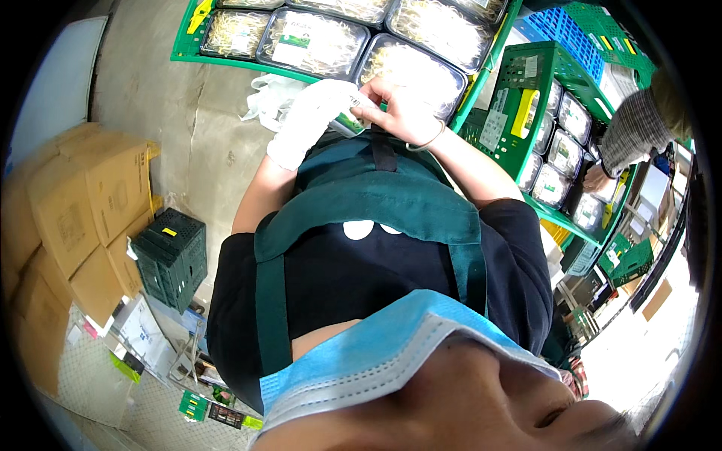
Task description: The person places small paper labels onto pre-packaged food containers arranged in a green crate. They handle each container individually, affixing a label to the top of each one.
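Observation:
My left hand [318, 115], in a white glove, holds a green-and-white roll of printed labels [350, 125] in front of my apron. My bare right hand [397, 110], with a band at the wrist, pinches the upper side of the labels between thumb and fingers. Just beyond both hands is a green plastic crate [237, 63] filled with black trays of bean sprouts under clear film. One bean sprout tray [313, 42] bears a green-and-white label. The nearest tray [414, 73] shows no label on its visible, glare-bright part. A crumpled white plastic bag [271, 98] hangs beside my glove.
Another green crate [496, 121] with several packed trays stands to the right. A co-worker's hand [598, 177] reaches into it from a grey sleeve. A blue crate [567, 42] lies beyond. Cardboard boxes [96, 203] and a dark folding crate [169, 253] stand on the left.

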Motion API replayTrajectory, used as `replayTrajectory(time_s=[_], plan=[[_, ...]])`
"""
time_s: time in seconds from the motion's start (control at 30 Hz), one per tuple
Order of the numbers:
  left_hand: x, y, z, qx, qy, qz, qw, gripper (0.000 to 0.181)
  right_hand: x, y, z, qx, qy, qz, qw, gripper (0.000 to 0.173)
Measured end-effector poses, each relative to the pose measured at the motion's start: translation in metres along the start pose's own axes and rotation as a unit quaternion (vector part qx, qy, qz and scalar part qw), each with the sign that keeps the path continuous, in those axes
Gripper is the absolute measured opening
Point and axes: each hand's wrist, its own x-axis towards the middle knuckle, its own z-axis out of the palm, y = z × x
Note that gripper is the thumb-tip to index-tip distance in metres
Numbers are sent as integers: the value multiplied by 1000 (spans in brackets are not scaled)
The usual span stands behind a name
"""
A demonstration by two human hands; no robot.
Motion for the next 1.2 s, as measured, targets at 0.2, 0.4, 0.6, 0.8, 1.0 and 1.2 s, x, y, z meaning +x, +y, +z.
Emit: replayTrajectory(time_s=[0.2,0.4,0.6,0.8,1.0,1.2], plan=[[-15,-8,8,293,57,103,949,13,-9,7,-10,-106,145,-46,983,22],[-37,-34,-47,21,121,-19,992,12,18,68,-46,-333,135,-11,933,32],[-29,-30,-5,-168,137,-54,975,19,4,65,-26,-370,271,-88,884,58],[5,15,28,-27,-3,-39,999,21,-18,13,-43,-71,79,-93,990,17],[27,-2,37,490,53,155,856,12,4,24,-66,-96,110,29,989,21],[24,-4,8,183,46,13,982,17,66,117,-117,-437,241,-38,866,31]])
